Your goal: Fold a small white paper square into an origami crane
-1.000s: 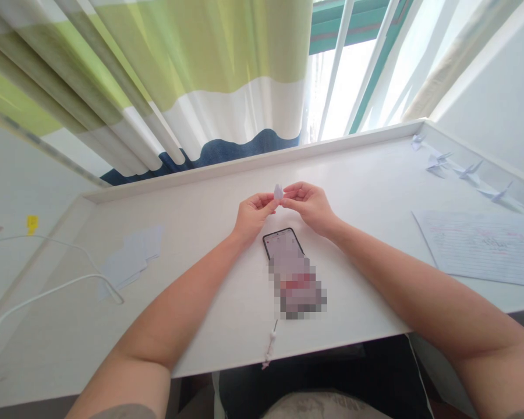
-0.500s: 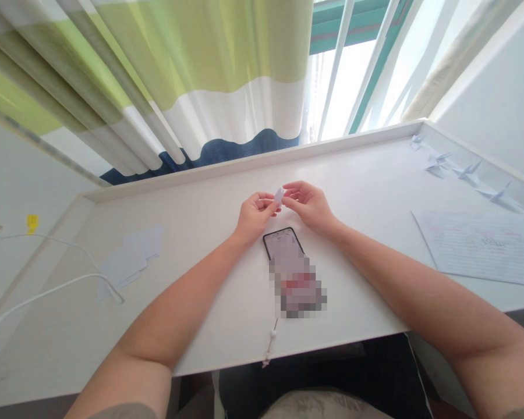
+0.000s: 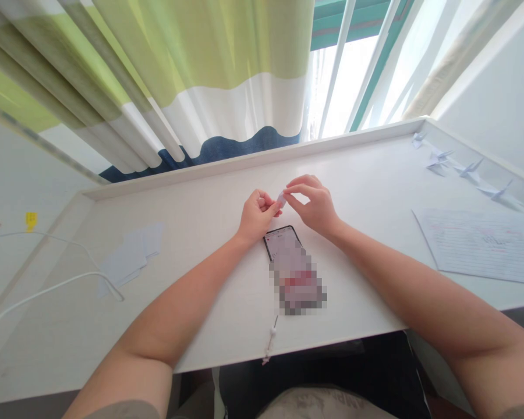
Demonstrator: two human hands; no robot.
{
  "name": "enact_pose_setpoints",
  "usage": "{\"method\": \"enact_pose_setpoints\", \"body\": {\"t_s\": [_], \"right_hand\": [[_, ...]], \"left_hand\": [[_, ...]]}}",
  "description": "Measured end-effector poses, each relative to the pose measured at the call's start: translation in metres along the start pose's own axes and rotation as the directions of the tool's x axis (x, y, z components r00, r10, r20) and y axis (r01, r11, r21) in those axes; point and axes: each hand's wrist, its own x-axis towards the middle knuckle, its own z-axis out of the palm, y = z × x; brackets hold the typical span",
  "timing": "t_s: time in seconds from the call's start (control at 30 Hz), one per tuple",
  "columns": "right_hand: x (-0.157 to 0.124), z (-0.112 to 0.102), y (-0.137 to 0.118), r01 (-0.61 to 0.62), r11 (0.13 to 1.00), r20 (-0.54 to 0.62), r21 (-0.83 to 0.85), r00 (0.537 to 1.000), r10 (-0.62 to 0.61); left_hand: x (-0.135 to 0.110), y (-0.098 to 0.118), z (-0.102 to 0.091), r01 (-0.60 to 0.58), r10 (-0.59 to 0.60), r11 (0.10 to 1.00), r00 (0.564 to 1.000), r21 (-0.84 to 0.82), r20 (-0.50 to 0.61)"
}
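Folded paper (image 3: 281, 199), small, long axis tilted, held pinched at the left hand (image 3: 257, 216) fingertips, just above the phone (image 3: 289, 262). Upper tip leans toward the right hand (image 3: 310, 203), its fingers parted just beside; contact unconfirmed.

One left hand (image 3: 257, 218) and one right hand (image 3: 312, 205) were counted, with one small folded paper piece (image 3: 281, 199) between them. Four paper cranes (image 3: 469, 170) were counted toward the far right. One phone (image 3: 282, 243), one lined paper sheet (image 3: 480, 247), one pile of paper squares (image 3: 128, 256), one white cable (image 3: 48, 285) and one yellow tag (image 3: 31, 220) were also counted.
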Motion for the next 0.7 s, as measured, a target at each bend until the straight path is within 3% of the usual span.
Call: {"method": "enact_pose_setpoints", "body": {"t_s": [0.17, 0.3, 0.47, 0.7], "right_hand": [[-0.005, 0.003, -0.011, 0.109, 0.982, 0.1, -0.152, 0.99, -0.095], [-0.007, 0.005, -0.015, 0.105, 0.965, 0.122, -0.238, 0.99, -0.077], [-0.005, 0.005, -0.011, 0.071, 0.992, 0.13, -0.104, 0.99, -0.057], [-0.005, 0.003, -0.012, 0.163, 0.982, 0.135, -0.097, 0.98, -0.149]], "left_hand": [[0.0, 0.0, 0.001, -0.013, 0.012, 1.0, 0.999, -0.01, -0.034], [-0.001, 0.001, 0.002, -0.042, 0.039, 0.999, 0.995, -0.03, -0.094], [0.0, 0.001, 0.001, -0.026, 0.018, 0.998, 0.993, -0.062, -0.118], [0.002, 0.005, -0.001, -0.003, -0.019, 0.984, 0.993, -0.178, -0.12]]}}
